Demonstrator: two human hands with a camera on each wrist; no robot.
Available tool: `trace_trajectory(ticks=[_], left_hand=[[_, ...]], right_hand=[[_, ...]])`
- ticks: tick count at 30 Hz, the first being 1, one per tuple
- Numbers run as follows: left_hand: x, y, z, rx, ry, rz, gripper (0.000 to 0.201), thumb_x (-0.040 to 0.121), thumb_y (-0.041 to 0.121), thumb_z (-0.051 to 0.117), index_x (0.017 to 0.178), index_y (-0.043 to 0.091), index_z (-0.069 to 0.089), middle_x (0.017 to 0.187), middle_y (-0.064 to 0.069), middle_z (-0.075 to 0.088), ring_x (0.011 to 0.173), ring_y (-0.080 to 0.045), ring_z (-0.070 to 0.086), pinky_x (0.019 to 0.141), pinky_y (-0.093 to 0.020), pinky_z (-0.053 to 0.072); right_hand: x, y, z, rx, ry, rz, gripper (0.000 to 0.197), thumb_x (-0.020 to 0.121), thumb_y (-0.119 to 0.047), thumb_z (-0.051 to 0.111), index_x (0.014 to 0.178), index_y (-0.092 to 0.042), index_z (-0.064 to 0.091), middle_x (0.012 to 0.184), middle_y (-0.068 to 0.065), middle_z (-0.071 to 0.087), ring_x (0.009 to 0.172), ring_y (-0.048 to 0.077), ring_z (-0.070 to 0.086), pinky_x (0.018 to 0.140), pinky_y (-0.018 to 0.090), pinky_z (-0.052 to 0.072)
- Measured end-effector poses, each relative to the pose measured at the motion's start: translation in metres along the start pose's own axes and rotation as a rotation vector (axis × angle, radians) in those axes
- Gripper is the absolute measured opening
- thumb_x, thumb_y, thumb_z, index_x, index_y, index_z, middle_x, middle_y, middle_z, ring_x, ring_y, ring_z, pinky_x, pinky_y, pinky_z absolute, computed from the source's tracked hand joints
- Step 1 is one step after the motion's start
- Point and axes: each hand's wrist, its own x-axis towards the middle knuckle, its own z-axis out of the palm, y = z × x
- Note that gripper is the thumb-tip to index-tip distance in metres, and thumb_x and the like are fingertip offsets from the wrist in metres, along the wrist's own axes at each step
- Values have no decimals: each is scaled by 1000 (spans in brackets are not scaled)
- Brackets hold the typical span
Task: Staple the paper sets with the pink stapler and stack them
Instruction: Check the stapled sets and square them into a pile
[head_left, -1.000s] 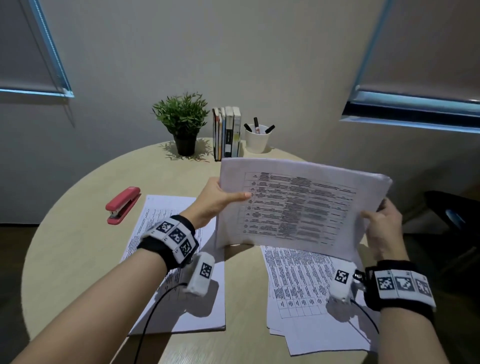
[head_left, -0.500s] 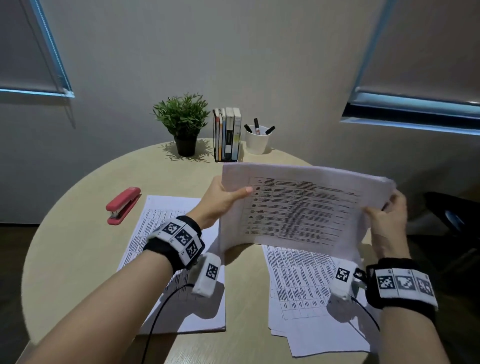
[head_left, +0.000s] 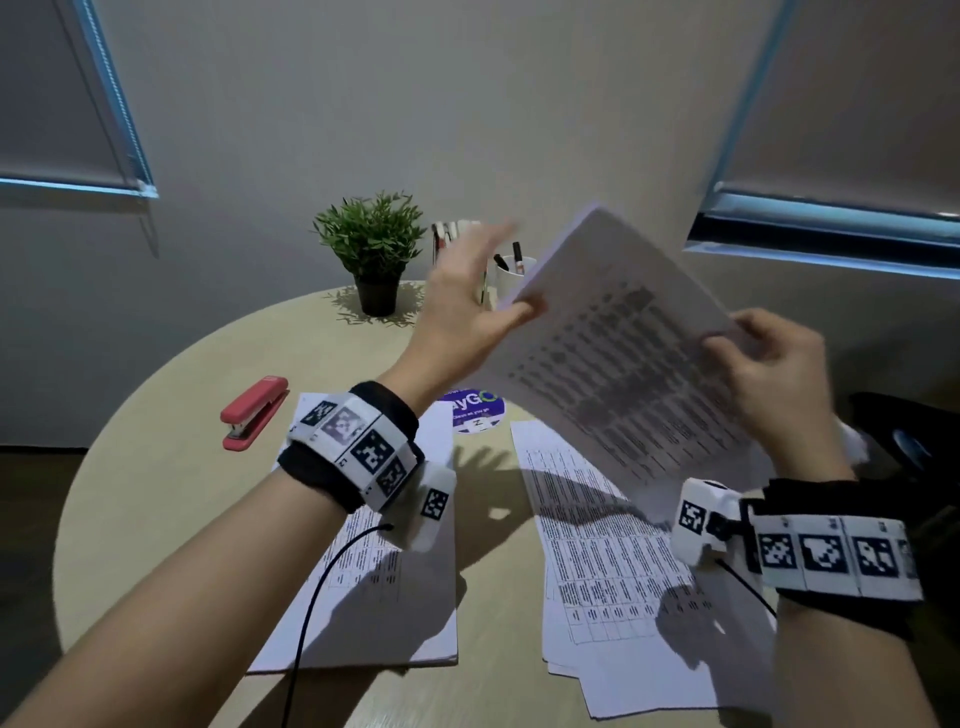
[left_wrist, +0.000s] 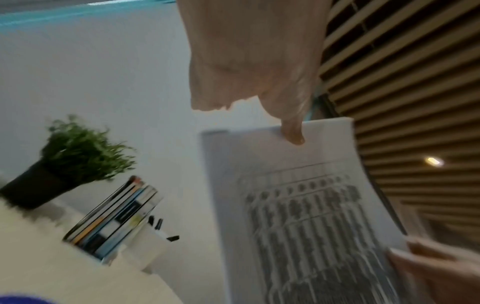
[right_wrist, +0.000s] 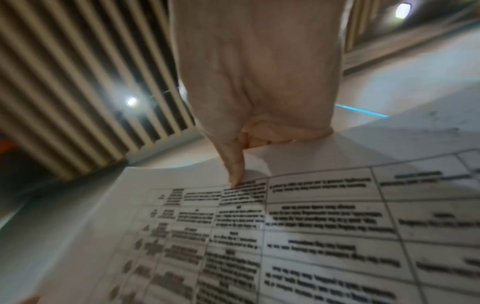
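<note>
I hold a printed paper set (head_left: 623, 374) tilted in the air above the table, one corner pointing up. My right hand (head_left: 774, 364) pinches its right edge, thumb on the printed face (right_wrist: 235, 174). My left hand (head_left: 467, 312) is raised at the set's left edge with fingers spread straight; only its thumb (left_wrist: 293, 133) touches the paper (left_wrist: 298, 205). The pink stapler (head_left: 254, 413) lies shut on the table to the left, away from both hands. A neat paper stack (head_left: 374, 597) lies under my left forearm. Loose printed sheets (head_left: 597, 571) lie fanned under my right wrist.
At the back of the round table (head_left: 156, 519) stand a potted plant (head_left: 371, 249), upright books (head_left: 457, 234) and a white cup with pens (head_left: 514, 275). A purple round sticker (head_left: 475, 410) sits between the paper piles. A wall is close behind.
The paper set has swung from level and landscape to steeply tilted, its left side raised. My left hand rose and its fingers spread open. The purple sticker has come into sight.
</note>
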Motion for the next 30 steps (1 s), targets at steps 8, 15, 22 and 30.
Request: trace_trajectory(ticks=[8, 15, 22, 30], left_hand=[[-12, -35, 3, -649, -264, -479, 85, 63, 34, 84, 134, 5, 47, 128, -16, 59, 118, -23, 58, 106, -41, 44], [-14, -19, 20, -488, -103, -263, 20, 81, -3, 70, 100, 2, 70, 92, -6, 70, 85, -14, 67, 77, -24, 55], [0, -14, 17, -678, 66, -255, 32, 74, -7, 73, 102, 8, 66, 94, -3, 72, 87, -13, 70, 75, -25, 56], [-24, -42, 33, -577, -118, -372, 32, 83, 4, 69, 112, 16, 65, 107, 0, 70, 101, -10, 65, 92, -28, 52]], right_hand=[[-9, 13, 25, 428, 97, 330, 6, 91, -9, 64, 92, -14, 66, 79, -2, 74, 73, 13, 70, 66, 30, 58], [-24, 13, 55, 439, 86, 345, 22, 92, 2, 57, 92, -19, 61, 93, 1, 71, 86, 17, 68, 80, 34, 56], [-18, 1, 52, 485, 86, 245, 30, 88, -17, 69, 116, -15, 58, 120, 4, 66, 115, 20, 62, 100, 39, 49], [-34, 16, 61, 396, 38, 295, 23, 92, -3, 62, 91, -25, 57, 96, -8, 66, 87, 0, 64, 87, 25, 53]])
